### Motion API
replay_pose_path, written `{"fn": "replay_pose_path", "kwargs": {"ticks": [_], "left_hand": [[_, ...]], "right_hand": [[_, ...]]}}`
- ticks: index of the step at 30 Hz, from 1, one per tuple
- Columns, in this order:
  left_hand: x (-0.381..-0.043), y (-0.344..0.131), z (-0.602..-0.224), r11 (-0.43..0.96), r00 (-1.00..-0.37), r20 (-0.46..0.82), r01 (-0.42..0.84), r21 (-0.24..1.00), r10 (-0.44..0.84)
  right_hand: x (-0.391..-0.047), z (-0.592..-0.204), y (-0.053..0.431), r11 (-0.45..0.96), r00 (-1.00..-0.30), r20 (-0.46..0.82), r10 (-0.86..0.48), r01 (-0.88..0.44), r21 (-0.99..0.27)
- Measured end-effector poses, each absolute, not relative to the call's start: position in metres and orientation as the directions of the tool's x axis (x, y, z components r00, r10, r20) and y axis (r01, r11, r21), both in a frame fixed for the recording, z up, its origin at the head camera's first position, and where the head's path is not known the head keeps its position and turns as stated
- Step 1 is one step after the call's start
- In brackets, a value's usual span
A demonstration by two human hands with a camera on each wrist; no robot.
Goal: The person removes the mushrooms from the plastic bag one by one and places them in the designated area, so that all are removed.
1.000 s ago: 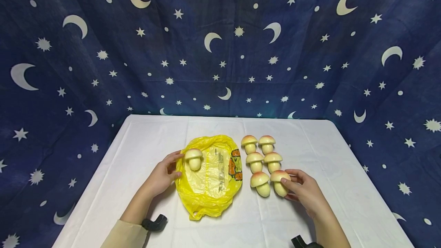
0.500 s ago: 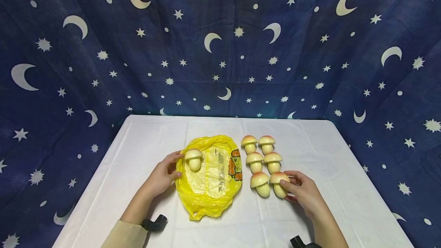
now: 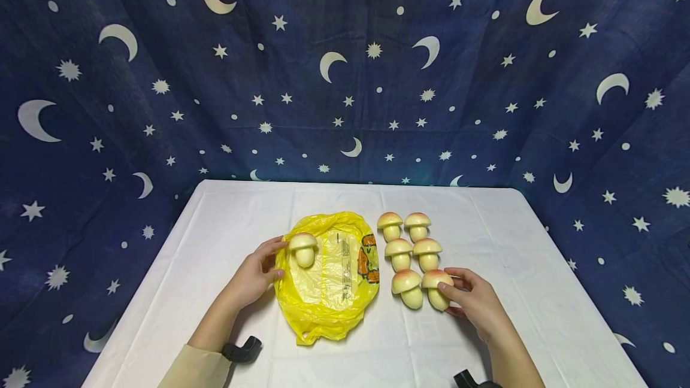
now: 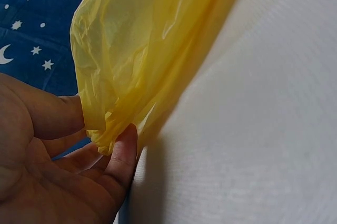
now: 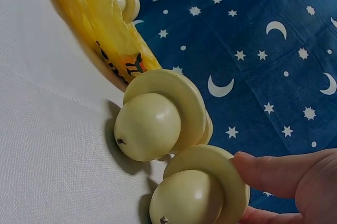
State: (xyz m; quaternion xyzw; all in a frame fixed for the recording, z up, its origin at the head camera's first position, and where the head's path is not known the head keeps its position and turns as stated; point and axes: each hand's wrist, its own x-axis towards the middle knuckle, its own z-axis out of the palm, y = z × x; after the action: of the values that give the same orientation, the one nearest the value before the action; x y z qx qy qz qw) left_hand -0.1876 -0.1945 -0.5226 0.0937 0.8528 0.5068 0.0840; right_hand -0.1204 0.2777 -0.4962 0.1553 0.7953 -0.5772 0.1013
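Two hands — bag (image 3: 329, 277), mushroom (image 3: 435, 288)

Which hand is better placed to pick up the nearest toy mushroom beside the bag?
The right hand: its fingers already touch the cap of the nearest cream toy mushroom, while the left hand grips the edge of the yellow plastic bag.

In front of me stands a table with a white cloth (image 3: 226, 220). From nine o'clock over twelve to three o'clock hangs a dark blue curtain (image 3: 345, 76) with pale moons and stars. The light is soft and even.
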Motion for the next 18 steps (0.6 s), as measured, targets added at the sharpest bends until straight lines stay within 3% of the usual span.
{"fn": "replay_pose_path", "kwargs": {"ticks": [18], "left_hand": [[-0.1874, -0.1938, -0.5217, 0.468, -0.968, -0.053, 0.071, 0.881, 0.245]], "right_hand": [[-0.1163, -0.4923, 0.2837, 0.275, -0.931, -0.338, 0.138, 0.364, -0.89]]}}
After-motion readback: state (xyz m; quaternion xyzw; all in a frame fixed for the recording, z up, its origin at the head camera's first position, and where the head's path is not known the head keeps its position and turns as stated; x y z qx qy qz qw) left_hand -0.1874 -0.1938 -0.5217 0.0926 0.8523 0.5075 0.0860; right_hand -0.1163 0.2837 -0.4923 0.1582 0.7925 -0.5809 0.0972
